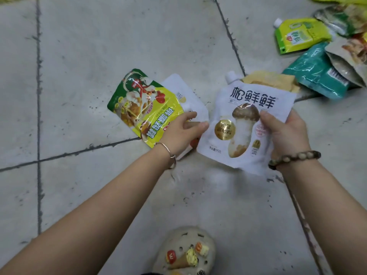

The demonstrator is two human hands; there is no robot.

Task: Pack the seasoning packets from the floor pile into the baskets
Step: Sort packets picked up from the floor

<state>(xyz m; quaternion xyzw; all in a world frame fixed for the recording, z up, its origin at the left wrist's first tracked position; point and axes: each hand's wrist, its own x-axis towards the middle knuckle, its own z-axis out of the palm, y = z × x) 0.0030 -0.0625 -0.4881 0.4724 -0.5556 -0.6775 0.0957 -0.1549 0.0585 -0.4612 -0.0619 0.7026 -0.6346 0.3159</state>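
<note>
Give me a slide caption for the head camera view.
Right hand holds a white mushroom pouch; left hand grips a chicken packet over tiled floor.

floor: pale grey speckled tile floor, dark grout lines
shoe: beige perforated foam clog, ice-cream cone charm on top

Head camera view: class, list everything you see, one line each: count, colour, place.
mushroom pouch: 1, white, centre
chicken packet: 1, yellow-green, left of centre
plain pouch: 1, white, behind chicken packet
tan packet: 1, tan, behind mushroom pouch
teal packet: 1, teal, right edge
spouted pouch: 1, lime green, upper right
other packets: several, mixed, top right
shoe: 1, beige with charms, bottom centre
floor: 1, grey tiles, throughout
bangle: 1, silver, left wrist
bead bracelet: 1, brown, right wrist
left hand: 1, bare, gripping chicken packet
right hand: 1, bare, gripping mushroom pouch
</note>
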